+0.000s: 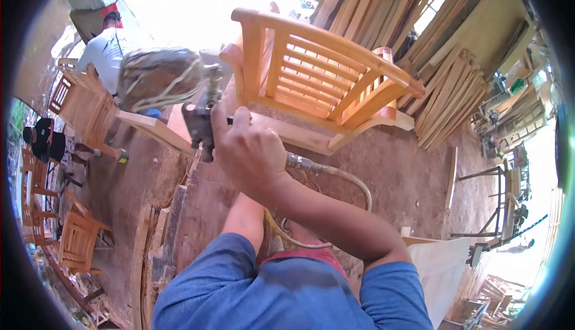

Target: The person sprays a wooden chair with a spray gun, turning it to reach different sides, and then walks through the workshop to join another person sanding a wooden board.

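Note:
My right hand (251,150) is wrapped around the handle of a spray gun (202,123), fingers closed near its trigger. At the gun's far left end sits a cloudy, see-through cup (160,79) with something brown inside. A pale hose (353,180) runs from below the hand and loops back towards my body. My left forearm (247,216) reaches up beneath the right arm; its hand is hidden behind the right one. Just beyond the gun stands a glossy orange-brown slatted wooden chair (323,75), tilted in view.
Long boards (383,0) lean at the back right, beside a stack of thin wooden strips (449,99). On the left, a person in a white shirt (105,54) is near a wooden bench (84,105), and another person in dark clothes (51,141) is lower down. More wooden chairs (81,237) stand there.

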`<state>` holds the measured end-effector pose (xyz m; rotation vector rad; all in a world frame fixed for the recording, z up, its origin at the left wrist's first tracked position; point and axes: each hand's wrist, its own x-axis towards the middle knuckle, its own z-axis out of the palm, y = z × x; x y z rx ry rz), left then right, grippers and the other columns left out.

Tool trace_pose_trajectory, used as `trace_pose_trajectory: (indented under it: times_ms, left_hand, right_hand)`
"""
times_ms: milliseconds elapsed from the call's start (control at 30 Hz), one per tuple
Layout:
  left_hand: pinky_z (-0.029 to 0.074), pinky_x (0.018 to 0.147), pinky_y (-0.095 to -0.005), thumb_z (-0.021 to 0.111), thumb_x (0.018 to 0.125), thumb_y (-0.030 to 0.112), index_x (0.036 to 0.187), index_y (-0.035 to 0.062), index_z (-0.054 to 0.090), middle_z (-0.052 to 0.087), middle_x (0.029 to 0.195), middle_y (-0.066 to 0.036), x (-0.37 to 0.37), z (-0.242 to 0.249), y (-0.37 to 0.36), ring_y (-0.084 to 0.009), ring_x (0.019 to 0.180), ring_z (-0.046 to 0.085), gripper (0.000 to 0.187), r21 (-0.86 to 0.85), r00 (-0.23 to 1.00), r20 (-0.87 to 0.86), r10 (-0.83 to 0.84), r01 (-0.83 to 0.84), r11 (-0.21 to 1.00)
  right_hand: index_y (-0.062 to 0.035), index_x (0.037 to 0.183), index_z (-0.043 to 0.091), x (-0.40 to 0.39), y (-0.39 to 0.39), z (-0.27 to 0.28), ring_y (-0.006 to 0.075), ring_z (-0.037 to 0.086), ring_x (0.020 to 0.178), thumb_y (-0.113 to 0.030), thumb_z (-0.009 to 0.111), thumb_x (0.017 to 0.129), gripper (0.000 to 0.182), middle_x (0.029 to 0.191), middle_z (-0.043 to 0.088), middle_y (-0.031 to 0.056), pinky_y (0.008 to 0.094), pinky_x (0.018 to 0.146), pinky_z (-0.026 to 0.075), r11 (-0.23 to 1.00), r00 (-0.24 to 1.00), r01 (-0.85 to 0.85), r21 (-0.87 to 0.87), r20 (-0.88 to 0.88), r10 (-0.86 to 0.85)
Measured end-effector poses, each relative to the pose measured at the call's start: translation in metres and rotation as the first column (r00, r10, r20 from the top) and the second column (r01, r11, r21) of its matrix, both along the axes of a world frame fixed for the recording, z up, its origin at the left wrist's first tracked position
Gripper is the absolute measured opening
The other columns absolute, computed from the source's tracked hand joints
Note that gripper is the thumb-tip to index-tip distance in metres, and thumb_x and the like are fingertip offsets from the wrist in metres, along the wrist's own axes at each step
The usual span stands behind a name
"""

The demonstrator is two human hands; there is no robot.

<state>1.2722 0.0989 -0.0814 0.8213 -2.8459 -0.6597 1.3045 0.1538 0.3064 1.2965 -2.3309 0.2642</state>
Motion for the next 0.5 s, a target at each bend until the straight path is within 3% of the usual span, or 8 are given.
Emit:
trace_pose_trajectory:
  times_ms: [100,267,367,433,467,500]
  left_hand:
    - [0.043,0.077,-0.0381,0.057,0.082,0.033,0.069,0.0137,0.067,0.068,0.074,-0.007,0.001,-0.005,-0.002,-0.0247,0.079,0.067,0.026,0.004,1.000,-0.023,0.000,0.000,1.000]
    - [0.043,0.076,-0.0378,0.058,0.082,0.032,0.067,0.0140,0.065,0.066,0.072,-0.007,-0.002,-0.019,-0.003,-0.0241,0.078,0.067,0.025,0.029,0.994,-0.107,0.000,0.003,1.000]
    - [0.043,0.075,-0.0377,0.058,0.082,0.032,0.066,0.0142,0.064,0.066,0.070,-0.006,0.002,-0.036,-0.002,-0.0238,0.077,0.066,0.025,0.076,0.974,-0.225,0.008,0.010,0.997]
    - [0.043,0.075,-0.0376,0.058,0.082,0.031,0.066,0.0143,0.063,0.065,0.069,-0.006,0.006,-0.029,-0.002,-0.0235,0.077,0.066,0.025,0.017,0.965,-0.235,-0.115,0.123,0.992]
    - [0.043,0.074,-0.0374,0.059,0.082,0.030,0.065,0.0142,0.062,0.064,0.069,-0.006,0.007,-0.005,-0.005,-0.0235,0.076,0.066,0.024,-0.159,0.935,-0.110,-0.337,0.319,0.934]
    - [0.043,0.074,-0.0384,0.059,0.082,0.027,0.065,0.0131,0.062,0.065,0.072,-0.006,0.003,0.009,0.001,-0.0238,0.073,0.064,0.022,-0.063,0.934,-0.189,-0.302,0.296,0.953]
  right_hand:
    - [-0.0015,0.110,0.053,0.002,-0.002,-0.012,0.0231,0.066,0.054,-0.015,0.054,0.086,0.028,0.074,0.061,0.0105,0.0344,0.044,0.051,0.996,0.991,-0.083,0.018,0.104,0.080]
    - [-0.0014,0.109,0.053,-0.066,-0.012,-0.096,0.0245,0.068,0.059,-0.014,0.054,0.086,0.027,0.080,0.065,0.0167,0.0348,0.047,0.053,0.975,0.949,-0.162,0.152,0.294,0.112]
    - [-0.0041,0.102,0.050,-0.108,-0.007,-0.170,0.0324,0.068,0.066,-0.013,0.051,0.086,0.019,0.078,0.063,0.0148,0.0420,0.055,0.055,0.968,0.891,-0.196,0.156,0.440,0.110]
    - [-0.0046,0.106,0.049,-0.134,-0.002,-0.217,0.0345,0.068,0.069,-0.013,0.051,0.085,0.022,0.080,0.063,0.0148,0.0439,0.060,0.055,0.968,0.853,-0.205,0.147,0.512,0.103]
    - [-0.0040,0.108,0.049,-0.149,-0.003,-0.239,0.0348,0.068,0.069,-0.013,0.051,0.086,0.025,0.081,0.064,0.0159,0.0448,0.060,0.055,0.956,0.844,-0.232,0.179,0.525,0.106]
    - [-0.0033,0.111,0.050,-0.161,-0.002,-0.262,0.0351,0.068,0.068,-0.012,0.051,0.086,0.027,0.083,0.065,0.0170,0.0456,0.059,0.055,0.942,0.833,-0.258,0.212,0.544,0.106]
